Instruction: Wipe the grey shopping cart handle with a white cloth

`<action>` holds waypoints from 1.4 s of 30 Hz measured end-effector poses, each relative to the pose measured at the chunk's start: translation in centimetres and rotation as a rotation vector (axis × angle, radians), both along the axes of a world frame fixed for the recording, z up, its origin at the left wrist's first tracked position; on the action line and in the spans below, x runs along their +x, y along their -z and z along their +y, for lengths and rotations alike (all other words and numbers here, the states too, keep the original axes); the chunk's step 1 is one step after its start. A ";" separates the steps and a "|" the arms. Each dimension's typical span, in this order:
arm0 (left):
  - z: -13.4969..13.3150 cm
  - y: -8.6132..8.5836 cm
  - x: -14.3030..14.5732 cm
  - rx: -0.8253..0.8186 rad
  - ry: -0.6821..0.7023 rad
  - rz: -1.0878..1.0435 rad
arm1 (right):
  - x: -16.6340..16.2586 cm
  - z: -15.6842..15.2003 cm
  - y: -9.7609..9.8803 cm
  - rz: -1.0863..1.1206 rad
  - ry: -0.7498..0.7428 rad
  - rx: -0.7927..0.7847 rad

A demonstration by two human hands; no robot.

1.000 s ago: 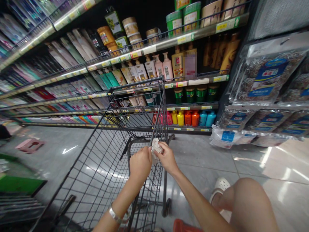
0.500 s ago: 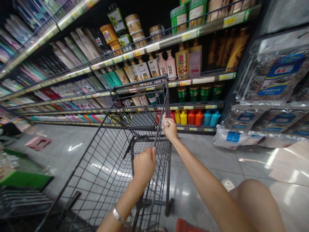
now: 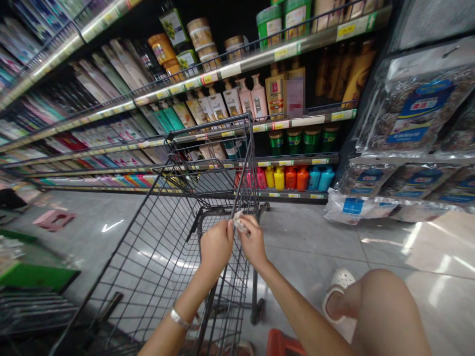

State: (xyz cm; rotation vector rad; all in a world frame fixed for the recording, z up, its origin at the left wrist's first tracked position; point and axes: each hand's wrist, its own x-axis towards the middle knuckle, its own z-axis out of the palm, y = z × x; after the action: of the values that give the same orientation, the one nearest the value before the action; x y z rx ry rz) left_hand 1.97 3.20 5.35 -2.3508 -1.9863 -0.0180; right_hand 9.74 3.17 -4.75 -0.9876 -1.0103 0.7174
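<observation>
A black wire shopping cart (image 3: 174,232) stands in front of me with its basket bare. My left hand (image 3: 216,245) is closed round the top rail of the cart's right side. My right hand (image 3: 252,241) sits right beside it on the same rail, pinching a small crumpled whitish cloth (image 3: 238,221) against the wire. A silver bracelet (image 3: 178,319) is on my left wrist.
Store shelves of bottles and jars (image 3: 237,99) run behind the cart. Bagged goods (image 3: 411,118) hang at the right. A pink stool (image 3: 54,218) stands on the grey floor at left, a green stand (image 3: 35,277) nearer. My bare knee (image 3: 386,311) and white shoe (image 3: 339,284) are at lower right.
My right hand, with the cloth, has slid back down the cart's rail from its far end to beside my left hand. The left hand has kept its grip.
</observation>
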 end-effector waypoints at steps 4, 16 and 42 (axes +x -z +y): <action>-0.1 0.0 0.0 -0.005 -0.005 -0.007 | -1.2 -3.1 -0.1 0.028 -0.031 -0.006; -0.4 -0.1 0.2 0.004 0.013 0.038 | -2.0 -10.4 -0.2 -0.024 -0.306 -0.030; -0.6 0.1 0.3 -0.041 0.021 0.085 | 3.3 8.8 1.4 0.004 0.274 -0.094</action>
State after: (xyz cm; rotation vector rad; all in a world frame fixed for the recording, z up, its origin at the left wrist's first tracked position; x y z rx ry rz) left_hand 2.30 2.56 5.29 -2.3551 -1.9411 0.1200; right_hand 13.07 11.94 -6.13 -1.1794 -0.8228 0.5427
